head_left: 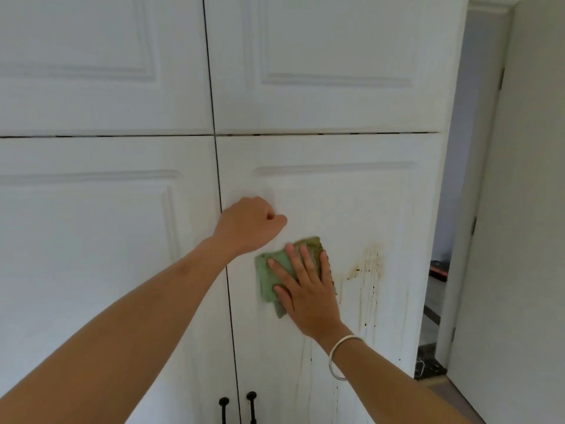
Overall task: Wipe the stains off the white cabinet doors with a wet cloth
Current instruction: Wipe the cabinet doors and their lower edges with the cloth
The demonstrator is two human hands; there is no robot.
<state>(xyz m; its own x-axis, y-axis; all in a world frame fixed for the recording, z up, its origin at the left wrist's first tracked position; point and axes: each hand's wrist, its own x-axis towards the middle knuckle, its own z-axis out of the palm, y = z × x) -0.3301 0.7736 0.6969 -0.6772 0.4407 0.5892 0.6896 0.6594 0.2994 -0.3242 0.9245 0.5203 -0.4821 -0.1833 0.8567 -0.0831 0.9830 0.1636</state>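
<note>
A green cloth (270, 275), browned along its top edge, lies flat against the lower right white cabinet door (351, 203). My right hand (305, 286) presses it there with fingers spread straight. Brown stains and drip trails (368, 270) mark the door just right of the cloth and run downward. My left hand (249, 224) is curled into a fist and rests against the same door near its left edge, above the cloth, holding nothing I can see.
The lower left cabinet door (91, 255) and two upper doors (321, 56) fill the view. Two black handles (238, 407) sit at the bottom by the centre gap. An open doorway (443, 270) and a white room door (519, 240) stand at the right.
</note>
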